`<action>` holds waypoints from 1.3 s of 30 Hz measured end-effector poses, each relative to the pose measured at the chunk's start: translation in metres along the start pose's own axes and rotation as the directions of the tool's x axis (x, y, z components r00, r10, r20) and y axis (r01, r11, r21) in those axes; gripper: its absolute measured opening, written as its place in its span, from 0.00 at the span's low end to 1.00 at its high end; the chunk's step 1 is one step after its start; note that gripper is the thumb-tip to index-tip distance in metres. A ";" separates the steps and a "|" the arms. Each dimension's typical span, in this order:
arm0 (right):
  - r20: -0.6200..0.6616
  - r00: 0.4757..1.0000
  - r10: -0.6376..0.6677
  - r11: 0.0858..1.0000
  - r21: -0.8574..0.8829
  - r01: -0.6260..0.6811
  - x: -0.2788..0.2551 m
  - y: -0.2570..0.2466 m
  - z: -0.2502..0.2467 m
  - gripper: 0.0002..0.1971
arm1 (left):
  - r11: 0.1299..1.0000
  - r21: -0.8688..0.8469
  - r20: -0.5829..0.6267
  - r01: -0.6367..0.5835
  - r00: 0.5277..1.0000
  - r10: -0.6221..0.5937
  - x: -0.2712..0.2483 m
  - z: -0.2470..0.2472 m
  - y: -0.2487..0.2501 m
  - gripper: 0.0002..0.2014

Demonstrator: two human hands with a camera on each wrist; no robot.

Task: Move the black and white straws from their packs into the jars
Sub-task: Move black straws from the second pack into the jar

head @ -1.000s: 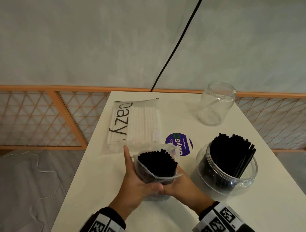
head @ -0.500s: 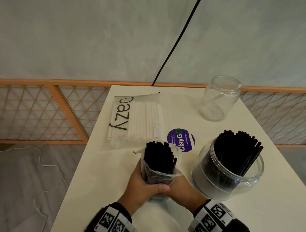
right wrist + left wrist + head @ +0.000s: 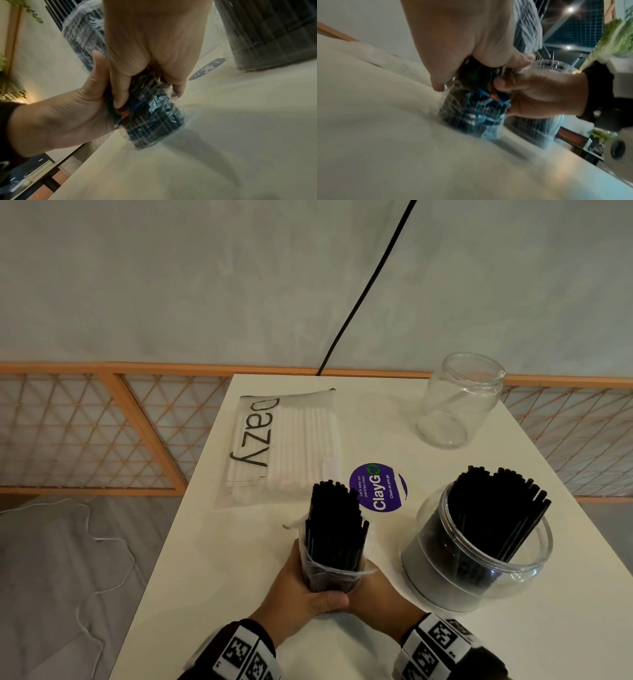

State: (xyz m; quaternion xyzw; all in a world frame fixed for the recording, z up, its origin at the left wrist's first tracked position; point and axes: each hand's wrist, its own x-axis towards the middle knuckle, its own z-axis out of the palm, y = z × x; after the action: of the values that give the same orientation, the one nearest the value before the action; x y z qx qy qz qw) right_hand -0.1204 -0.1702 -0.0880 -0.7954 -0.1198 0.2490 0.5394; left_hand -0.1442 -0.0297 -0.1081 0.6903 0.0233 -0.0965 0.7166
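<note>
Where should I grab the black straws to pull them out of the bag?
Pinch the bare tops of the black straws from above. They stand upright, sticking out past the bag, whose bottom both the left hand and right hand hold.

The head view looks down over the table (image 3: 239, 559); both wrist views sit low and close, sharing the straw pack (image 3: 471, 108).

Black straws (image 3: 335, 522), white straws (image 3: 301, 440), purple sticker (image 3: 378, 487), white table (image 3: 239, 542), orange lattice fence (image 3: 85, 433)
</note>
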 end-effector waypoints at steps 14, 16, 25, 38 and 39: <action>0.096 0.994 0.057 0.996 -0.067 -0.050 -0.004 -0.001 -0.006 0.26 | 0.990 0.108 -0.002 -0.090 0.996 0.091 0.008 -0.001 0.020 0.40; 0.088 0.993 0.073 0.995 -0.077 -0.066 -0.004 0.000 -0.007 0.24 | 0.990 0.111 -0.011 -0.087 0.996 0.089 0.008 0.002 0.021 0.38; 0.000 1.000 -0.019 1.000 -0.008 0.019 -0.021 -0.023 -0.037 0.32 | 0.986 -0.040 -0.039 -0.162 0.986 0.160 0.009 -0.002 0.050 0.27; -0.307 0.946 -0.108 0.975 0.153 0.161 -0.019 -0.098 -0.046 0.15 | 0.967 -0.155 -0.106 -0.203 0.976 0.188 -0.001 -0.003 0.081 0.22; -0.305 0.945 -0.119 0.974 0.148 0.171 -0.019 -0.100 -0.046 0.13 | 0.967 -0.161 -0.091 -0.199 0.978 0.187 -0.003 -0.003 0.082 0.23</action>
State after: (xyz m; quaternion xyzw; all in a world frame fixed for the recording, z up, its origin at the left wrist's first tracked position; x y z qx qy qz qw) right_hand -0.1044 -0.1771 0.0226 -0.7630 -0.0747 0.0969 0.6347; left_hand -0.1329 -0.0246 -0.0270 0.6291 -0.0092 0.0019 0.7772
